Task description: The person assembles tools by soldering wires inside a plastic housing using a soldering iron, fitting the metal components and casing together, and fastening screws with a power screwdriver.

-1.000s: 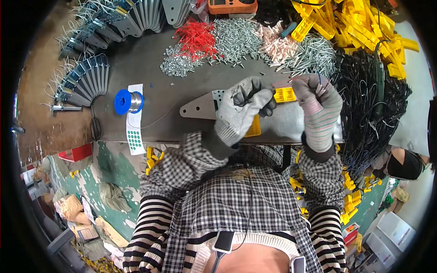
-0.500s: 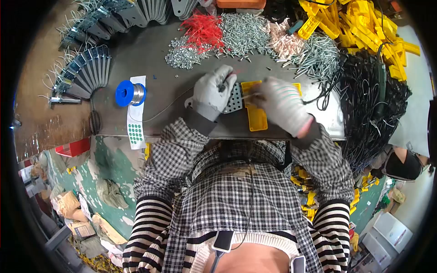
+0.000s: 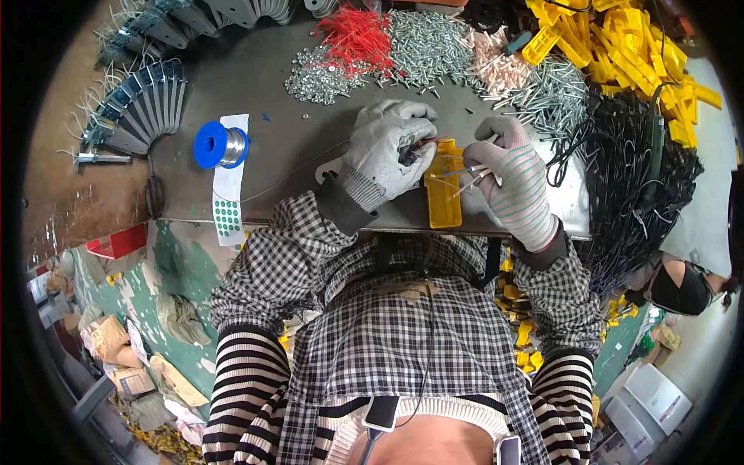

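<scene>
My left hand (image 3: 393,151), in a grey glove, is closed around a small dark part (image 3: 409,155) with a thin red strand at its tip; its kind I cannot make out. Right of it lies a yellow plastic housing (image 3: 445,203), its upper part crossed by thin leads. My right hand (image 3: 513,174), in a striped white glove, pinches several thin white wires (image 3: 474,177) above the housing's right side. The rounded end of a metal bracket (image 3: 328,169) shows beside my left wrist; the rest is hidden under the hand.
Behind the hands lie nuts (image 3: 318,76), red strands (image 3: 355,43), screws (image 3: 430,50) and yellow housings (image 3: 635,46). A blue solder spool (image 3: 211,145) stands on a white sticker strip (image 3: 227,186) at left. Black cables (image 3: 635,163) heap at right. Metal brackets (image 3: 147,105) fan out at left.
My left hand has shifted right and now covers the perforated metal plate. My right hand has moved right and turned, and white wires now show in its fingers.
</scene>
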{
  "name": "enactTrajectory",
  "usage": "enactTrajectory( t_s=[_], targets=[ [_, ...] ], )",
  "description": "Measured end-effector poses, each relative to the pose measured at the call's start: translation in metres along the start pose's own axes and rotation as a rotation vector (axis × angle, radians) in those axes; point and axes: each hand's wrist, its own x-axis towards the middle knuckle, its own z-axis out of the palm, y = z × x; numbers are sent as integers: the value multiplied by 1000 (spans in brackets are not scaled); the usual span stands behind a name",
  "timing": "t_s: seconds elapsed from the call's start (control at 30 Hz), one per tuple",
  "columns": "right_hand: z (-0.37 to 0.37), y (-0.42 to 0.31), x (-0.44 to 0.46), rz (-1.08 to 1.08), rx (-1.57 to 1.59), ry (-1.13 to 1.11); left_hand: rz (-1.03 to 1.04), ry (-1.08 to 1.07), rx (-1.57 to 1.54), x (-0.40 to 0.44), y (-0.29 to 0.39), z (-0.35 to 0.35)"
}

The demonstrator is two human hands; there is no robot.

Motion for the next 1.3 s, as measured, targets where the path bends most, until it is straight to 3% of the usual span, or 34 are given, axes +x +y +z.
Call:
enactTrajectory(
  t_s=[0.13,0.33,0.43,0.5,0.6,0.67,0.73,0.77,0.8,0.9,1.0,1.13,1.17,1.3],
  targets=[
    [4,9,3,-194,-9,25,39,-15,32,2,3,-5],
    [9,14,0,-199,-11,47,53,-46,-164,1,6,-1],
    [11,13,-2,-177,7,63,-21,-97,-260,-4,3,12],
    [17,13,-4,-115,86,68,-278,-109,-571,-9,0,18],
    [8,5,-5,-60,199,15,-335,-17,-701,-18,-4,5],
    [-7,-6,-2,-65,241,-50,-423,-72,-690,-19,-3,-10],
    [-18,-16,1,-228,-132,-56,-475,-149,-791,-20,-2,-18],
    [-19,-16,-2,-115,24,-153,-372,-216,-633,-18,-4,-22],
    [-15,-15,-3,-117,26,-155,-374,-214,-633,-17,-4,-24],
    [-5,-15,-2,260,292,-168,-478,-270,-762,-14,-4,-26],
    [22,-11,7,201,322,-14,-474,-292,-812,-15,-10,-24],
    [33,-7,13,23,194,24,-444,-313,-863,-17,-13,-23],
    [33,-6,10,114,258,11,-428,-319,-827,-17,-13,-24],
    [32,-8,13,150,350,67,-452,-316,-914,-15,-19,-28]
  ],
)
